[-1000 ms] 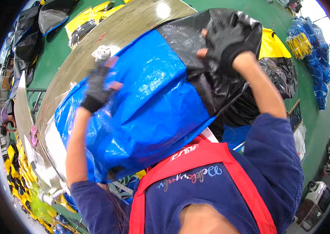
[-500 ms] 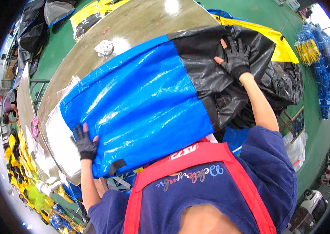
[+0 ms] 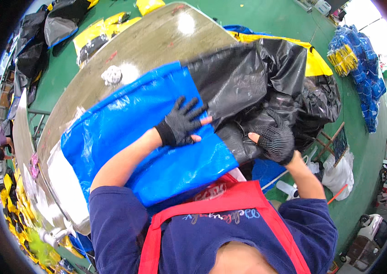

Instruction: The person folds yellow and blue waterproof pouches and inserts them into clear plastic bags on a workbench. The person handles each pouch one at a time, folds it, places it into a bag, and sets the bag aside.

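a green painted floor (image 3: 266,18) is seen around a long, worn grey-brown worktable (image 3: 157,41), its edges bent by the lens. on the table a large bag of glossy woven plastic sheet, blue in its left part and black in its right part (image 3: 129,123), is laid flat, with the blue part near the table's front edge and the black part crumpled and hanging past the table's right end. the left hand (image 3: 182,123), in a black fingerless knit glove, is pressed flat on the blue sheet just beside the blue-black seam, fingers spread wide and bare fingertips touching the black part. the right hand (image 3: 275,139), in the same kind of glove, is laid on the crumpled black sheet to the right, fingers together and curled into the folds; whether a fold is actually pinched cannot be told. a yellow sheet of plastic (image 3: 314,64) is seen under the black part at the far right. a small crumpled white rag (image 3: 112,74) is lying on the table, well apart from both hands. a heap of blue and yellow bundled bags (image 3: 355,55) is seen on the floor at upper right, and black and yellow bags (image 3: 97,39) beyond the table's far side. a red apron over a dark blue shirt (image 3: 221,219) fills the lower edge.
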Demonstrator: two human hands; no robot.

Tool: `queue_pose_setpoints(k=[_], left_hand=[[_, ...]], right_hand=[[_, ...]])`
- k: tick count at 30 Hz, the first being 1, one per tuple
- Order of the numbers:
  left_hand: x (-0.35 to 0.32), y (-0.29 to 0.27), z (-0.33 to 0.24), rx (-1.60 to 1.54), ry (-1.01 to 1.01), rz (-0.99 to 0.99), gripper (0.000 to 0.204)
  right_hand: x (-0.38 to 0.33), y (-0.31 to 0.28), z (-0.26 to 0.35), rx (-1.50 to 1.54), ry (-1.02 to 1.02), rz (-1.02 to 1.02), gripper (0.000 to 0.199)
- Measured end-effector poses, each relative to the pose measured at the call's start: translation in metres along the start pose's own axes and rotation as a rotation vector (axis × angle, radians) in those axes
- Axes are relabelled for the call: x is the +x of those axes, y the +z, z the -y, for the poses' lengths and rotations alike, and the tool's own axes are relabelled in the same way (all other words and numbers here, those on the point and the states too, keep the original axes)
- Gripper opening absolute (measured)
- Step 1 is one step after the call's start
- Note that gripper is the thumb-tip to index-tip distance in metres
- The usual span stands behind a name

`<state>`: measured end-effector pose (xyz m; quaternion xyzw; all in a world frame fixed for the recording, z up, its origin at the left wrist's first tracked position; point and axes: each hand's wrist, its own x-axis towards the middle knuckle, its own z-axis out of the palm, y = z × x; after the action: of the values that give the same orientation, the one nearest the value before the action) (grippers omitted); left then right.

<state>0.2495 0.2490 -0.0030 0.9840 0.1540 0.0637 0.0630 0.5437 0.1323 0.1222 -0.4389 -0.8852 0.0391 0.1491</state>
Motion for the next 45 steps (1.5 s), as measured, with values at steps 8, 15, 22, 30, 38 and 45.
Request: queue_pose_setpoints(k=[8,15,22,30,38,45], left_hand=[[-0.023,-0.016,-0.014,0.026,0.095,-0.025,0.045],[-0.320,-0.148,-0.055,0.249,-1.159,-0.187,0.039],[-0.441,-0.005,-0.190,-0.306,-2.086,-1.133,0.035],[-0.367,-0.089,-0.082,-0.178,-1.794,-1.051,0.047],[-0.384,-0.052,-0.066,0.573,-2.070,-0.248,0.065],[-0.021,-0.063,-0.024,0.008,-0.562,-0.112,0.073]], right_hand=[[0.225,0.050,-0.124,0.124,0.124,0.789,0.047],[0.215,0.133,-0.201,0.413,0.119,0.851,0.050],[0.223,0.110,-0.175,0.385,0.305,0.816,0.040],[0.203,0.117,-0.186,0.437,0.002,0.472,0.041],[0.200,0.134,-0.134,0.183,0.220,0.669,0.047],[0.225,0.104,-0.104,-0.201,0.155,0.688,0.052]])
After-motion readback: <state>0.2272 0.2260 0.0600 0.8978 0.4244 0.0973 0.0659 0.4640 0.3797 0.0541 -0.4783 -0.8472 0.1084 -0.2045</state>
